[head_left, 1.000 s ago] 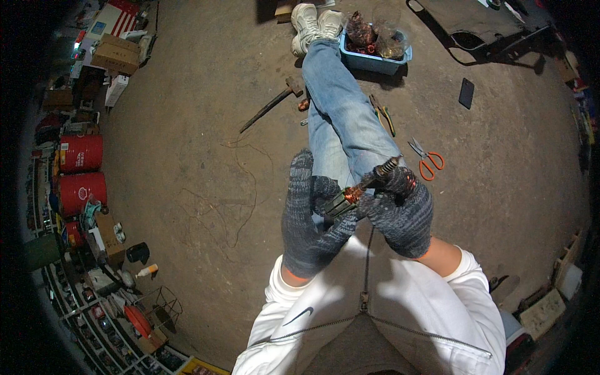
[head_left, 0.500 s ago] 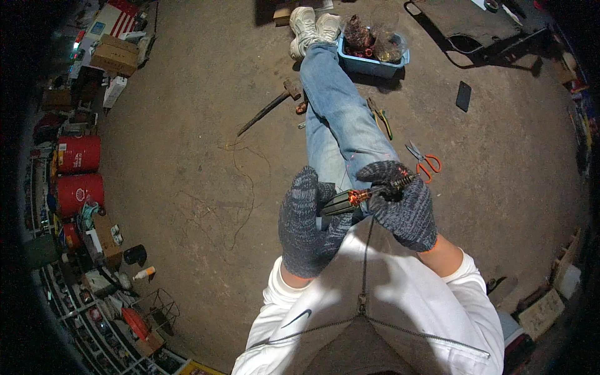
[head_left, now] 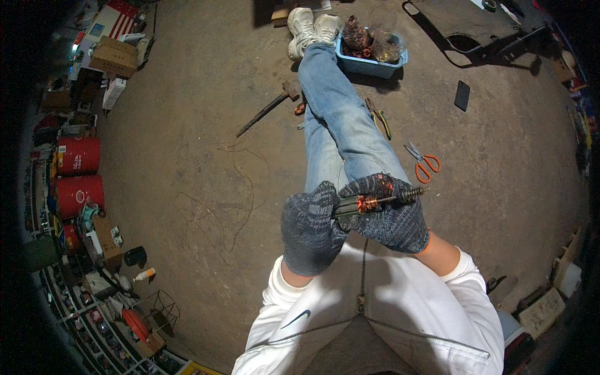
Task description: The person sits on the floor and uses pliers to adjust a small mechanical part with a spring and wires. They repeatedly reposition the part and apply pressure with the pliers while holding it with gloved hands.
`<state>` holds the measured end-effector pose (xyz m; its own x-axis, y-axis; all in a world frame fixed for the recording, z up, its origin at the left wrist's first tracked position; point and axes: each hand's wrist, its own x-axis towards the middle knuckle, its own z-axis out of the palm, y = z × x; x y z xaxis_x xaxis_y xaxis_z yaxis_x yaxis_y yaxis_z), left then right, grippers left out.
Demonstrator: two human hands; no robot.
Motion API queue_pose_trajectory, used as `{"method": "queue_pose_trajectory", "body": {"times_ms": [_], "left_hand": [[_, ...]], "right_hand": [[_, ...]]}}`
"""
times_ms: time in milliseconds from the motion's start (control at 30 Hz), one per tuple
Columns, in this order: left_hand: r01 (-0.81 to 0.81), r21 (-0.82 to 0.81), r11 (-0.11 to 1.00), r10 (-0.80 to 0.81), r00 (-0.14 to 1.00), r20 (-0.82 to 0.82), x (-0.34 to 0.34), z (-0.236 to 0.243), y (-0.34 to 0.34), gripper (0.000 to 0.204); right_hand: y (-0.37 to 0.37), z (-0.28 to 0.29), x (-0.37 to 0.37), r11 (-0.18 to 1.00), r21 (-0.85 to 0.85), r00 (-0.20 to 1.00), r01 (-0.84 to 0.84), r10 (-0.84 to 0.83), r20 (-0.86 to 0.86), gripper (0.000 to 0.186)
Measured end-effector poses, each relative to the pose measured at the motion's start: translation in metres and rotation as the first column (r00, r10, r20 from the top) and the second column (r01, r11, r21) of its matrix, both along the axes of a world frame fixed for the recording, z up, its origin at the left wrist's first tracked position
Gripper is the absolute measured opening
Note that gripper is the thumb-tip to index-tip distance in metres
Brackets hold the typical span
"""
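Over my lap I hold a motor armature [head_left: 366, 204], with a dark laminated core, orange copper windings and a thin shaft that carries a ribbed, screw-like end. My left hand [head_left: 310, 226], in a dark grey knit glove, is closed around the core's left end and covers it. My right hand [head_left: 400, 224], gloved alike, wraps the middle of the armature from below and behind. Its ribbed shaft end sticks out to the right past those fingers. Orange-handled scissors [head_left: 425, 167] lie on the floor to the right of my knee, and pliers [head_left: 380, 120] rest beside my leg.
A hammer [head_left: 267, 112] lies left of my legs, near loose thin wire [head_left: 252, 187]. By my shoes stands a blue bin [head_left: 370, 67] with copper scrap. A phone [head_left: 462, 96] is on the floor at right. Red drums [head_left: 78, 195] and shelving line the left side.
My left hand has gone from spread fingers to closed around the core. My right hand has turned and slid along the armature, showing more of its windings and shaft.
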<state>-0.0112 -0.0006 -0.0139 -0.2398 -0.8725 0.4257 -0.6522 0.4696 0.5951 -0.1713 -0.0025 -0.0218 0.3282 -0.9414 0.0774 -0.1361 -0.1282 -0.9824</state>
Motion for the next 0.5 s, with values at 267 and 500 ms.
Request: {"method": "queue_pose_trajectory", "body": {"times_ms": [267,500], "left_hand": [[0.049,-0.089,0.995,-0.051,0.998,-0.024,0.006,-0.003,0.001,0.050],[0.084,-0.109,0.991,-0.068,0.987,0.143,0.012,0.005,0.004,0.063]], "right_hand": [[0.000,-0.008,-0.008,0.989,0.035,0.976,-0.146,0.138,0.168,0.033],[0.000,-0.011,-0.011,0.966,0.123,0.950,-0.227,0.192,0.248,0.034]]}}
